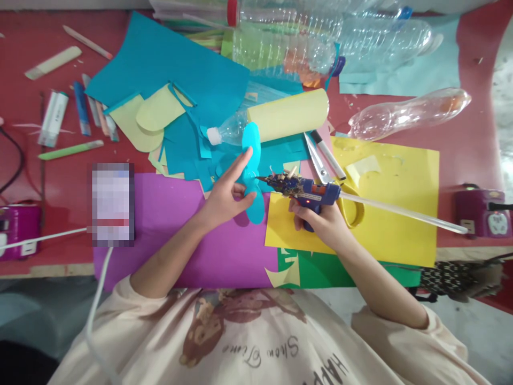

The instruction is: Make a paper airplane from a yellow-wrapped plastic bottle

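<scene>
A bright blue paper cutout with rounded lobes (254, 207) is held up by my left hand (230, 190), its thumb and fingers closed on the left side. My right hand (316, 216) is wrapped around the handle of a blue hot glue gun (326, 192), which has a small red light showing. The gun's dark, crusted nozzle points left and meets the middle of the cutout, or nearly so; I cannot tell whether they touch. A long clear glue stick (409, 213) sticks out of its back. Behind the cutout lies a bottle wrapped in pale yellow paper (290, 114).
Purple (160, 214), yellow (401, 182) and green sheets (393, 272) cover the front. Scissors (318, 160) and a marker (328, 155) lie beyond the gun. Clear plastic bottles (288, 48) fill the back. At left are a phone (113, 203) with a cable and several pens (54, 117).
</scene>
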`<state>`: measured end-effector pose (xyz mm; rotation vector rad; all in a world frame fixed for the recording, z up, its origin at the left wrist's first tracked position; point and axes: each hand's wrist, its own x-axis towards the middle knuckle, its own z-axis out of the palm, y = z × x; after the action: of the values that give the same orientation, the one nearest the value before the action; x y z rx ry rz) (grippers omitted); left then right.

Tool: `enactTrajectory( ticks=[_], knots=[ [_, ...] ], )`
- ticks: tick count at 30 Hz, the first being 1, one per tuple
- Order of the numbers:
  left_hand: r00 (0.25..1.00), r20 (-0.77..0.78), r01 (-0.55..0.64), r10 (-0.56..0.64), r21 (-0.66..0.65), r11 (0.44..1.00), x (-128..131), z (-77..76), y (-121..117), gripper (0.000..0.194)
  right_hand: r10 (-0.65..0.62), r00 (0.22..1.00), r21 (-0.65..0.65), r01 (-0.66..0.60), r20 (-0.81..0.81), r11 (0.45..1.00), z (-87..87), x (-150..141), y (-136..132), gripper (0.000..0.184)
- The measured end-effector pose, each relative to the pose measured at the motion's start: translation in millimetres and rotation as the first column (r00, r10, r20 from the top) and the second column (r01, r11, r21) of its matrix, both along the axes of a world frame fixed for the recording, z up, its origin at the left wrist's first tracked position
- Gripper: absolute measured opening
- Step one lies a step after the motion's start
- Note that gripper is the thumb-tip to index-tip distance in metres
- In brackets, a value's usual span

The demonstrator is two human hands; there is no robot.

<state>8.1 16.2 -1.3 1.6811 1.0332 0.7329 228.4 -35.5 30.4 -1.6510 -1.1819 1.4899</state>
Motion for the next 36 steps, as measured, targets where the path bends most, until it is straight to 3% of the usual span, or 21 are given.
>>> enactTrajectory(
  ticks=[9,16,22,28,36],
  knots=[
    [1.0,-0.005,0.011,-0.011,0.033,0.999,-0.5,-0.5,0.0,0.079,0.064,0.996,0.031,-0.062,-0.068,0.998,5.8,-5.4,-0.9,0.014],
    [0.998,0.047,0.042,-0.045,0.061,0.997,-1.4,-7.8,0.1,0.075,0.009,0.997,0.03,-0.007,-0.074,1.0,9.4,-9.0,5.2,0.014],
    [0.999,0.027,0.027,-0.028,0.023,0.999,-0.2,-4.6,-0.5,0.08,0.054,0.998,0.036,-0.053,-0.031,0.998,7.1,-1.1,4.0,0.017],
    [0.995,0.093,0.031,-0.031,-0.001,1.0,0.3,-4.1,-0.2,0.082,0.015,0.999,0.022,-0.014,-0.045,1.0,6.9,2.9,3.5,0.024],
    [0.998,0.065,0.009,-0.01,0.015,1.0,-0.5,-0.2,-1.1,0.079,-0.025,1.0,-0.02,0.025,-0.003,0.999,3.4,11.3,0.6,0.026]
  ],
)
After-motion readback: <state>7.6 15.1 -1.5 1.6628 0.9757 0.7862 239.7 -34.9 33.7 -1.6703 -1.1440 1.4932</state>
